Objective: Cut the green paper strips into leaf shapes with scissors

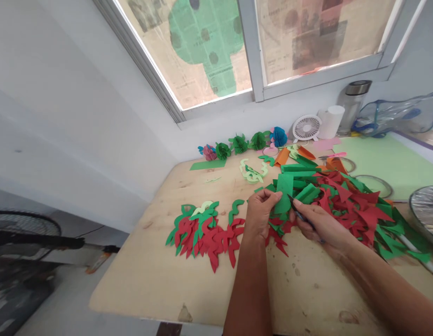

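Observation:
Near the middle of the wooden table (156,284), my left hand (261,210) pinches a piece of green paper (285,185) by its left edge. My right hand (316,223) is closed around dark-handled scissors (300,215), whose tip is at the right edge of that green paper. To the right of and beyond my hands spreads a heap of red scraps (363,210) and green scraps. Left of my left forearm lie cut red wavy shapes (209,238) and green wavy shapes (184,214), with a pale green one on top.
Along the wall stand honeycomb paper balls (240,143), a small white fan (306,127), a white cylinder (331,122) and a bottle (354,105). A pale green sheet (405,161) lies at right, near a round container (428,205). A black fan (27,233) is at far left.

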The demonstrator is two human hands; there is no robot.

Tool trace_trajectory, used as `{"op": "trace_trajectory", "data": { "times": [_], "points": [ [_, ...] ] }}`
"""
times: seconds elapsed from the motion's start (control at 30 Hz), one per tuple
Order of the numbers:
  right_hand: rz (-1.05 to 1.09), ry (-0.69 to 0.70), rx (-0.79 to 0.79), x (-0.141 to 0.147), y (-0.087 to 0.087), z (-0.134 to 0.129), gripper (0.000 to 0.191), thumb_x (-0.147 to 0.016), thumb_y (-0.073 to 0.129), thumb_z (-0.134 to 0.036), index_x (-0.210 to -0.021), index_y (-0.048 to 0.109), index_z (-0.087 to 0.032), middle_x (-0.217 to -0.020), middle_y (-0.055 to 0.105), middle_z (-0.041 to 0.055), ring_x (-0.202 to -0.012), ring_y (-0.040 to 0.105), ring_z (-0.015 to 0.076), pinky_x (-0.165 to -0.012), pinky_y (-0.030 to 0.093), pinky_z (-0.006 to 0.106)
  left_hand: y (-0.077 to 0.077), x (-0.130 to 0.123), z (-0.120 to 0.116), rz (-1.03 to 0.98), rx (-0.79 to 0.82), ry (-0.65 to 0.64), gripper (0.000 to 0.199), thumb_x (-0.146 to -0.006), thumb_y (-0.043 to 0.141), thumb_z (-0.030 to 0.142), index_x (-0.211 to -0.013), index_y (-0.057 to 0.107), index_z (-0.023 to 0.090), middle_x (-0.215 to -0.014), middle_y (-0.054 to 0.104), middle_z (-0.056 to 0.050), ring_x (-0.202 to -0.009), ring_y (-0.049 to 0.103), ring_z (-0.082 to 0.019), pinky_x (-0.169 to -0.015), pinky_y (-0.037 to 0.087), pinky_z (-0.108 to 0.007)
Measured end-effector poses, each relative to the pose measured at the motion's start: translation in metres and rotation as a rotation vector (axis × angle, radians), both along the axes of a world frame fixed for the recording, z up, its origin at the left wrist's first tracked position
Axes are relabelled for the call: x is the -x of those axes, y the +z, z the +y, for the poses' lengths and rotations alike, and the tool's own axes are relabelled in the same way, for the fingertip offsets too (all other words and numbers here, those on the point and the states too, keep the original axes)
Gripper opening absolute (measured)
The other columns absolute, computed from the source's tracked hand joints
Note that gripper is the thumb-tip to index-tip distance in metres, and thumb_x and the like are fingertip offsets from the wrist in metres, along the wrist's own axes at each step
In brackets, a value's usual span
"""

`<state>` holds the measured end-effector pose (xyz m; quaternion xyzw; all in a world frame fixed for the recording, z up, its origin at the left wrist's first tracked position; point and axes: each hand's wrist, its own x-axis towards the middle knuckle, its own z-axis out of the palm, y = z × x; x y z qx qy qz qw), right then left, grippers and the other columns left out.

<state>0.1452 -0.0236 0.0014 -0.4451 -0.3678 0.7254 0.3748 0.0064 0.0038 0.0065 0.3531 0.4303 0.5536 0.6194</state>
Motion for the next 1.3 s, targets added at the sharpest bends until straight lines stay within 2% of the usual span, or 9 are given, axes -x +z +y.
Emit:
{"op": "trace_trajectory", "data": {
  "times": [0.6, 0.93, 1.3],
  "points": [
    [-0.022, -0.030, -0.016, 0.002, -0.001, 0.001, 0.043, -0.076, 0.053, -0.056, -0.060, 0.052, -0.016, -0.036, 0.027, -0.0099, -0.032, 0.015, 0.0033, -0.035, 0.009, 0.021, -0.001, -0.004, 0.000, 0.010, -0.022, -0.001, 0.031, -0.058, 0.072, 0.036, -0.055, 0.050, 0.014, -0.050, 0.044, 0.005, -0.047, 0.036, -0.004, -0.047, 0.029, -0.019],
    [-0.127, -0.011, -0.083, 0.000, -0.002, 0.002, 0.044, -0.077, 0.050, -0.057, -0.058, 0.053, -0.017, -0.033, 0.027, -0.0092, -0.032, 0.016, 0.0049, -0.035, 0.011, 0.023, -0.002, 0.000, 0.001, 0.034, -0.012, -0.021, 0.031, -0.057, 0.072, 0.036, -0.055, 0.050, 0.014, -0.051, 0.043, 0.005, -0.048, 0.037, -0.005, -0.048, 0.030, -0.019],
    [-0.306, -0.036, -0.137, 0.003, 0.010, 0.000, 0.048, -0.072, 0.050, -0.062, -0.052, 0.051, -0.018, -0.032, 0.025, -0.0088, -0.032, 0.017, 0.0055, -0.037, 0.010, 0.024, -0.002, 0.001, 0.000, 0.025, 0.001, -0.043, 0.030, -0.058, 0.072, 0.035, -0.055, 0.051, 0.014, -0.050, 0.044, 0.005, -0.047, 0.037, -0.004, -0.048, 0.030, -0.019]
  ]
}}
